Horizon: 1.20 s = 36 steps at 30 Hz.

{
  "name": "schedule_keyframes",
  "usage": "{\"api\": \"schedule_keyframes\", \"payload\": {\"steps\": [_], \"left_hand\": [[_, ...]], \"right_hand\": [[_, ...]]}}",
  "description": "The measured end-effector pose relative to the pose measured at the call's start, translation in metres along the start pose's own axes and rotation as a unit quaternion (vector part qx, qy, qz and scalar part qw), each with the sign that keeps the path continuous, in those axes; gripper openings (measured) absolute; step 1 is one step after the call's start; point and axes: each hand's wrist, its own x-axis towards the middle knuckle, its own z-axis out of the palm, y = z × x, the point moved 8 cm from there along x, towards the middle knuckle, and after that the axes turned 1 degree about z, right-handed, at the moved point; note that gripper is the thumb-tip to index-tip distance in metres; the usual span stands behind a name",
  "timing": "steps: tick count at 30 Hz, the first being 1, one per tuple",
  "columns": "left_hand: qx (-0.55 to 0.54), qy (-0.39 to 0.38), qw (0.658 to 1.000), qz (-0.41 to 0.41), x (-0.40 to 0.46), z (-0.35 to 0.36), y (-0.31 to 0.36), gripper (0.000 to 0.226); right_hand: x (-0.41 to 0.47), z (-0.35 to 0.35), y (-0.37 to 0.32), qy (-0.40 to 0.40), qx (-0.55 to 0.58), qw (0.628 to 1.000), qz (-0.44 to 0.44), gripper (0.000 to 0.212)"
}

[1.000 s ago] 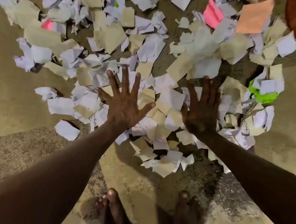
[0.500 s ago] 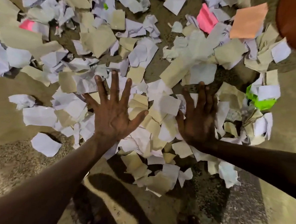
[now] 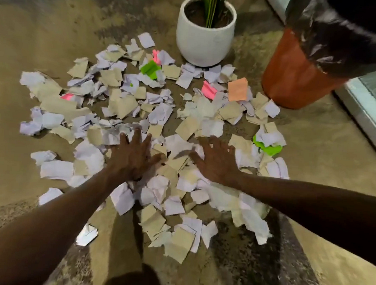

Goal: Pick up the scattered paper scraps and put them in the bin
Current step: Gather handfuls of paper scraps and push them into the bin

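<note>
Under spread fingers (image 3: 137, 134) of both hands: paper scraps (image 3: 177, 163), ungrasped.

Both hands — left hand (image 3: 135, 159), right hand (image 3: 216, 161) — lie spread, palms down, on paper scraps (image 3: 118, 107) near the orange bin (image 3: 290, 71).

Head view, looking steeply down at the floor (image 3: 23, 44).
The single head-worn camera faced forward and down over both outstretched forearms, fairly near the scraps (image 3: 123, 107); the pot (image 3: 201, 46) and bin (image 3: 292, 78) stood at the frame's far edge.
</note>
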Motion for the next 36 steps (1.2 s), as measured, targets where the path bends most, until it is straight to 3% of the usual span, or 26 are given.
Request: {"api": "schedule_keyframes", "payload": {"steps": [2, 4, 7, 9, 12, 15, 21, 23, 28, 34, 36], "left_hand": [[0.063, 0.002, 0.995, 0.083, -0.001, -0.02, 0.014, 0.057], [0.032, 0.034, 0.995, 0.082, -0.007, -0.037, 0.02, 0.053], [-0.131, 0.03, 0.99, -0.032, -0.014, -0.036, 0.017, 0.089], [-0.157, -0.031, 0.986, -0.045, -0.021, -0.019, 0.033, 0.117], [-0.13, -0.131, 0.983, -0.01, -0.036, 0.005, 0.063, 0.138], [-0.101, -0.156, 0.982, 0.018, -0.042, 0.022, 0.081, 0.143], [-0.052, -0.077, 0.994, 0.056, -0.036, 0.017, 0.085, 0.121], [-0.06, -0.043, 0.995, 0.063, -0.032, 0.011, 0.084, 0.104], [-0.111, 0.05, 0.987, 0.107, -0.034, -0.012, 0.088, 0.054], [-0.202, 0.085, 0.971, 0.097, -0.03, -0.041, 0.077, 0.031], [-0.226, 0.083, 0.967, 0.082, -0.03, -0.05, 0.074, 0.032]], "right_hand": [[0.009, -0.028, 0.001, -0.003, 0.022, 1.0, -0.001, 0.063], [0.018, -0.053, 0.017, 0.003, 0.022, 1.0, 0.02, 0.066], [0.012, -0.075, 0.044, -0.016, 0.032, 0.998, 0.043, 0.079], [0.004, -0.062, 0.059, -0.102, 0.087, 0.991, 0.03, 0.071], [-0.018, -0.021, 0.074, -0.277, 0.087, 0.956, 0.052, 0.129], [-0.025, 0.004, 0.066, -0.29, 0.034, 0.956, -0.004, 0.14], [-0.039, 0.015, 0.025, -0.279, -0.034, 0.955, -0.096, 0.129], [-0.04, 0.015, 0.018, -0.269, -0.066, 0.954, -0.114, 0.121], [-0.029, 0.002, 0.007, -0.142, -0.02, 0.979, -0.147, 0.064], [-0.017, -0.025, 0.0, -0.12, 0.028, 0.98, -0.153, 0.028], [-0.01, -0.035, 0.002, -0.125, 0.036, 0.981, -0.146, 0.028]]}}
